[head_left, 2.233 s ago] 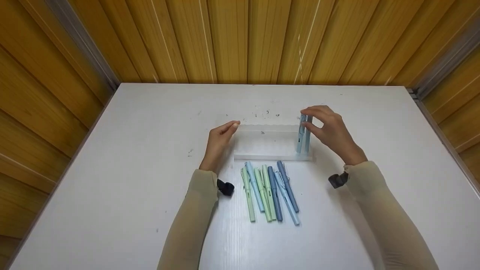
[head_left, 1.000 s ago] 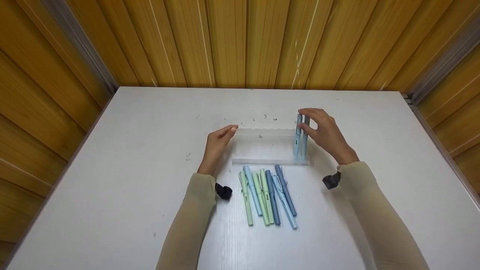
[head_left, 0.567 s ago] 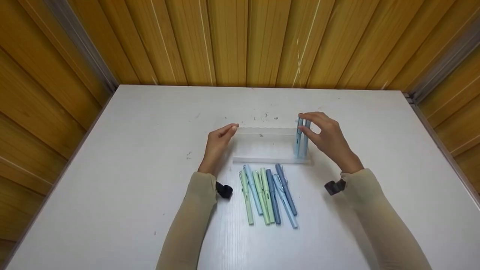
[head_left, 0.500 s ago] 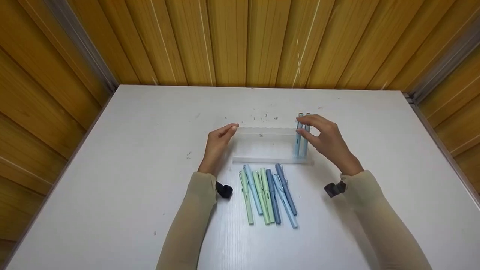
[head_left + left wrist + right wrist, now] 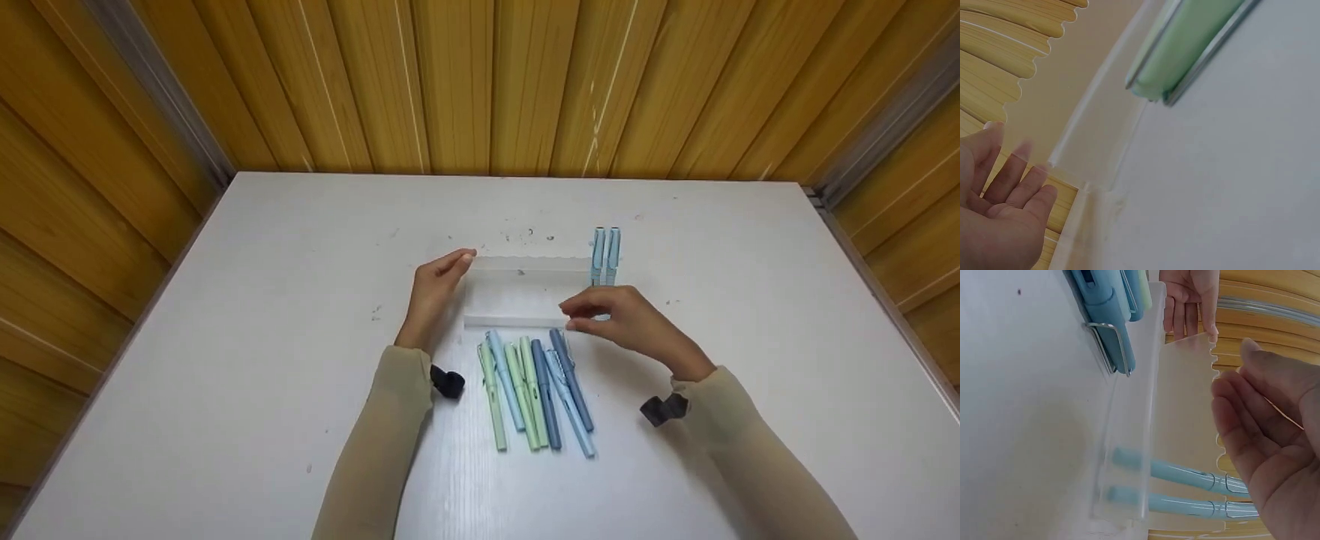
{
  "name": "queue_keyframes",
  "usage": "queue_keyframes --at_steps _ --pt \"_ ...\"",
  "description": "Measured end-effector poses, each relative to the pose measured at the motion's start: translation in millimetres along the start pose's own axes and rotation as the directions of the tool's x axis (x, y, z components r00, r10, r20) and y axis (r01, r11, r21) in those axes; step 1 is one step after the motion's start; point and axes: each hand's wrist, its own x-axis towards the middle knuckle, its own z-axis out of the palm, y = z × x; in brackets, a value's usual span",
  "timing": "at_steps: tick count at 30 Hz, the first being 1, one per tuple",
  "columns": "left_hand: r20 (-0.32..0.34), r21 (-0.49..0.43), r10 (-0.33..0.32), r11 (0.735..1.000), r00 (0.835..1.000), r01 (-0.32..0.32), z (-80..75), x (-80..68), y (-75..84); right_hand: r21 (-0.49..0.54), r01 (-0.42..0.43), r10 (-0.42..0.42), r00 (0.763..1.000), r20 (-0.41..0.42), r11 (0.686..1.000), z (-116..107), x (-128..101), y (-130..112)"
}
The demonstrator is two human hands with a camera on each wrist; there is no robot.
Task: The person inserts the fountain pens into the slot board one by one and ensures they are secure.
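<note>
A clear acrylic pen stand (image 5: pixel 525 292) with a scalloped back stands mid-table. Two light blue pens (image 5: pixel 605 255) stand upright in its right end, with nothing touching them. My left hand (image 5: pixel 452 268) rests straight fingers against the stand's left end. In the left wrist view this left hand (image 5: pixel 1008 197) lies beside the stand's scalloped panel (image 5: pixel 1067 90). My right hand (image 5: pixel 581 313) hovers empty and relaxed at the stand's front right, over several loose pens (image 5: pixel 536 390). The right wrist view shows the right hand (image 5: pixel 1264 433) with loose fingers, the stand (image 5: pixel 1185 410) and the standing pens (image 5: pixel 1185 492).
Green and blue pens lie side by side on the white table (image 5: pixel 225 337) just in front of the stand. Slatted wooden walls (image 5: pixel 450 75) close in the table at the back and both sides. A green pen (image 5: pixel 1185 45) fills the top of the left wrist view.
My right hand has let go of the two upright blue pens and drawn back toward me, down to the stand's front edge. The left hand has stayed put.
</note>
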Motion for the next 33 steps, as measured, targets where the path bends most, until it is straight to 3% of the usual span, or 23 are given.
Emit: queue_keyframes --at_steps 4,10,19,24,33 --pt "0.0 -0.002 0.002 1.0 1.0 -0.002 -0.2 0.4 -0.4 0.019 -0.054 0.052 0.994 0.092 0.998 7 -2 0" --pt "0.003 -0.033 0.0 0.999 1.0 0.0 -0.7 0.0 -1.4 0.029 -0.092 0.086 0.984 0.155 0.995 18 -3 2" --pt "-0.005 -0.029 0.004 1.0 1.0 -0.004 0.0 -1.1 1.1 0.017 -0.068 0.064 0.984 0.163 0.998 24 -6 1" --pt "0.001 -0.036 0.003 0.999 1.0 -0.003 -0.2 -0.5 1.1 0.018 -0.095 0.091 0.98 0.175 0.995 29 -5 1" --pt "0.0 -0.022 -0.004 1.0 1.0 0.004 0.3 0.3 1.0 -0.053 -0.067 0.076 0.979 0.188 0.996 33 -3 -2"
